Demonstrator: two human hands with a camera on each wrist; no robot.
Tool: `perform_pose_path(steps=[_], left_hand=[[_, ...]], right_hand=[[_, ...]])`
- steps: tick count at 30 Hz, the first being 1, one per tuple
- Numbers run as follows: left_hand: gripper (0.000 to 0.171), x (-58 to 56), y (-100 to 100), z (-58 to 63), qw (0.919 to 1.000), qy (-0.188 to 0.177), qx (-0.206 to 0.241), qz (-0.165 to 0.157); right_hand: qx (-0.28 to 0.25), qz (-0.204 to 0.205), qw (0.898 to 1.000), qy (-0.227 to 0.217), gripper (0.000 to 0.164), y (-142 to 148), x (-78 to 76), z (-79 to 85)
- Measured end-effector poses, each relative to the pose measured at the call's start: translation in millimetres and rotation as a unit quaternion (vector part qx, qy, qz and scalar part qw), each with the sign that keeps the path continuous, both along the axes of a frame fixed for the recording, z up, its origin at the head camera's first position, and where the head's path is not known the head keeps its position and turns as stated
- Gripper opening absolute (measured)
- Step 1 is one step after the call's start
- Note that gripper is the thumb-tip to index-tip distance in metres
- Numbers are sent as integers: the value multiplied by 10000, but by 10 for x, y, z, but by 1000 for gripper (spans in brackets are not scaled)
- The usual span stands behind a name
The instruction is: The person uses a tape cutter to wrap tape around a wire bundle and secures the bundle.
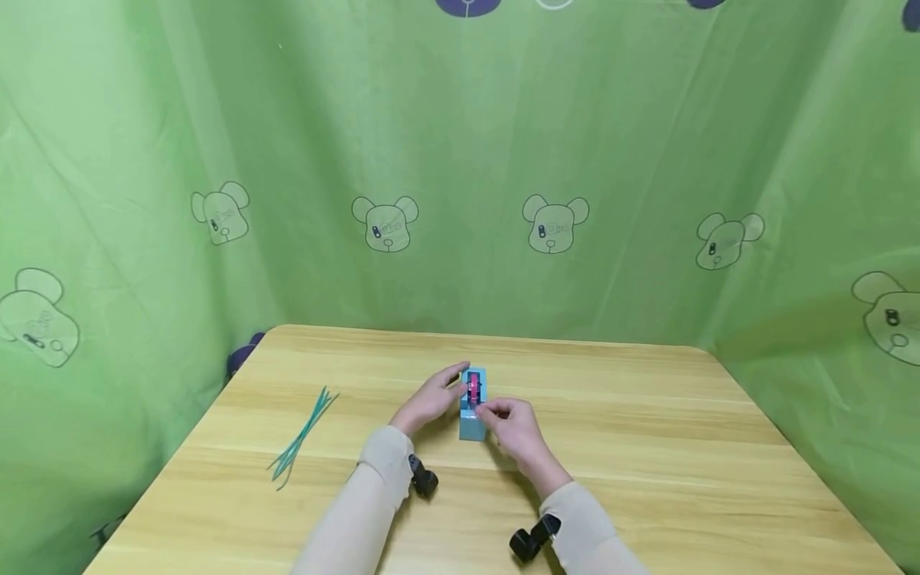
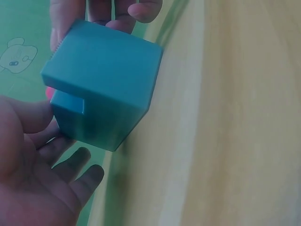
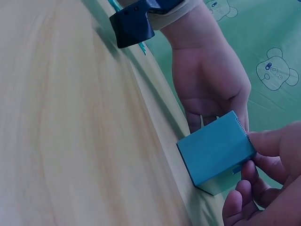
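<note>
A light-blue tape dispenser (image 1: pixel 472 429) stands on the table between both hands, with a pink wheel (image 1: pixel 474 385) in its top. My left hand (image 1: pixel 434 398) holds the dispenser's left side, thumb close by the wheel and forefinger stretched toward the back end. In the left wrist view that thumb lies at the notched edge, while the last fingers hang loosely off the body. At the front, my right hand (image 1: pixel 516 431) pinches with thumb and forefinger by the toothed cutting edge, where the tape end is. The tape itself is hidden behind the fingertips.
Several thin teal strips (image 1: pixel 303 438) lie crossed in a loose bundle on the left of the wooden table (image 1: pixel 647 447). A green curtain (image 1: pixel 460 279) with bear prints hangs around the back and sides. Both wrists carry small black cameras.
</note>
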State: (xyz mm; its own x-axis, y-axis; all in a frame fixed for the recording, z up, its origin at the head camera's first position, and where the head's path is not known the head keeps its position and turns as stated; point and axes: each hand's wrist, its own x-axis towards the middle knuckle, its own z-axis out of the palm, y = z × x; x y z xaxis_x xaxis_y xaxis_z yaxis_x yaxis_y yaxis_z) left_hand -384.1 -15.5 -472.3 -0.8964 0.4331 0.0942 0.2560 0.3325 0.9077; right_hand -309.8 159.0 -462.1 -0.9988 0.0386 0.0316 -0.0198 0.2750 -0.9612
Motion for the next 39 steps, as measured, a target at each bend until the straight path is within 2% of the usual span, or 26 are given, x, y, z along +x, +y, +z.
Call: perform_pose_path(steps=[22, 29, 36, 39], left_hand=[[52, 19, 48, -82, 9995, 60, 296, 12], [52, 55, 48, -80, 9995, 53, 281, 159], [52, 35, 45, -85, 9994, 93, 289, 157], [53, 22, 41, -102, 9995, 62, 293, 140]], right_hand=[[-690, -220, 9961, -505, 17, -85, 30, 29], [-1033, -169, 9921, -697, 22, -107, 9, 0], [-1352, -209, 9873, -802, 27, -93, -32, 34], [-1328, -246, 9876, -798, 31, -80, -40, 61]])
